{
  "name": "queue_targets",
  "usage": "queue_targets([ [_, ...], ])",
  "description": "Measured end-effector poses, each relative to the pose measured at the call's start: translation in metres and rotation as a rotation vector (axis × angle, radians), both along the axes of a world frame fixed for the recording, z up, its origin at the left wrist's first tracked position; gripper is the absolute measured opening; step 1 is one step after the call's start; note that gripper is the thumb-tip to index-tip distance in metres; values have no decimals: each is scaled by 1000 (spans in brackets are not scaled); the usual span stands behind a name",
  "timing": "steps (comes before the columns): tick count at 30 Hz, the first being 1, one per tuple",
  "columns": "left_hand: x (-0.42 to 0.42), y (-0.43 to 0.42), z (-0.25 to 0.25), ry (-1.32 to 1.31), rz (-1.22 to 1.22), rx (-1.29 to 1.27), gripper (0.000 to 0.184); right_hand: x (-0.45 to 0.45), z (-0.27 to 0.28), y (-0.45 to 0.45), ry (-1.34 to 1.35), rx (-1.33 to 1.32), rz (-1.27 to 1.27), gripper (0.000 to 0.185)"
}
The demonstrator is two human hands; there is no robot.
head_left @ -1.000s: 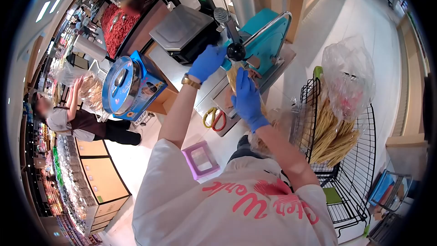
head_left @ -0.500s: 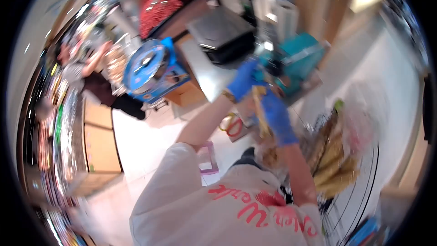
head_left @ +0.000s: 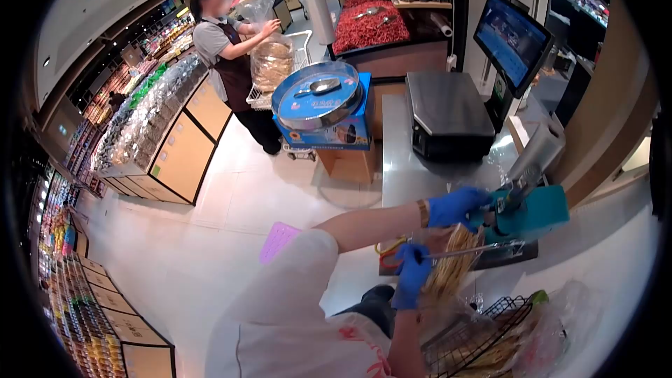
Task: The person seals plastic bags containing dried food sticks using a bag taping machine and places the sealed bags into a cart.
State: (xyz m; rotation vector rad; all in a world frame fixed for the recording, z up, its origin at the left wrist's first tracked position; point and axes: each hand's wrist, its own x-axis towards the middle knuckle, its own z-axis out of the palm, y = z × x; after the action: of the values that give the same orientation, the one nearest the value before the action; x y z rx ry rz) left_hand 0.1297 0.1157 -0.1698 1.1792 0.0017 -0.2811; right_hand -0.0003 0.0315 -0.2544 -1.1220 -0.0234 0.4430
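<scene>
My left hand (head_left: 455, 208), in a blue glove with a watch at the wrist, is closed at the gathered top of a clear bag of long yellow sticks (head_left: 453, 259), right against the teal bench machine (head_left: 533, 215). The bag hangs between my hands. Nearer my body, my gloved right hand (head_left: 411, 281) is wrapped round the black knob (head_left: 421, 255) at the end of the machine's metal lever (head_left: 476, 249), which lies low and points toward me. Scissors (head_left: 389, 250) with red and yellow handles lie by my left forearm.
A scale (head_left: 448, 108) and a screen (head_left: 514, 38) stand beyond my hands. Below right is a wire cart (head_left: 483, 339) with more bagged sticks. A blue box (head_left: 329, 129) bears a round metal tray. Another person (head_left: 231, 63) handles a bag at a white cart.
My right hand has left the bag and taken hold of the lever's knob. The lever has swung down toward me. The view has turned and tilted up, showing more of the shop.
</scene>
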Motion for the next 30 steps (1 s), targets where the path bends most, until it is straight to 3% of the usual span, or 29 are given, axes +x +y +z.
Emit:
queue_targets([
  [2,7,-1,-9,108,30,-47,32,-3,-55,9,-20,73,-46,8],
  [4,3,-6,-10,144,19,-53,32,-5,-113,2,-132,-69,23,11],
  [6,9,-8,-13,114,15,-51,31,15,-144,8,-185,-34,10,12],
  [8,9,-3,-29,-6,-5,18,32,-2,-99,6,-54,-13,77,12],
  [11,4,-6,-11,-71,-33,-12,31,6,-52,-5,50,15,158,11],
  [14,-8,-10,8,22,81,-22,23,36,61,-23,-146,-40,-80,12],
  [15,-9,-10,6,-37,62,77,20,45,101,-33,-348,-91,-160,29],
  [16,-9,-12,1,-96,35,179,17,71,105,-44,-301,65,-141,35],
  [17,-4,-12,-15,-504,201,405,17,86,118,-51,-299,46,-70,35],
  [18,4,-12,-24,-456,173,247,14,92,130,-62,-287,21,-17,35],
  [19,5,-10,-12,-610,245,575,15,98,125,-66,-260,104,35,34],
  [20,-7,-13,9,-552,214,517,17,85,147,-68,-219,104,42,33],
  [21,-1,-16,3,-705,235,866,14,96,127,-78,-271,108,102,31],
  [22,6,-20,-3,-852,299,1213,12,88,135,-78,-384,89,1,30],
  [25,-17,-32,8,-1199,566,1312,15,78,108,-116,-364,89,-130,28],
  [27,-33,-36,23,-1049,271,1346,15,55,108,-145,-265,161,-91,32],
  [29,-38,-37,30,-1015,7,1077,15,47,85,-171,-282,129,-174,25],
  [30,-44,-45,34,-1022,-25,1055,15,38,83,-172,-367,-41,-327,23],
])
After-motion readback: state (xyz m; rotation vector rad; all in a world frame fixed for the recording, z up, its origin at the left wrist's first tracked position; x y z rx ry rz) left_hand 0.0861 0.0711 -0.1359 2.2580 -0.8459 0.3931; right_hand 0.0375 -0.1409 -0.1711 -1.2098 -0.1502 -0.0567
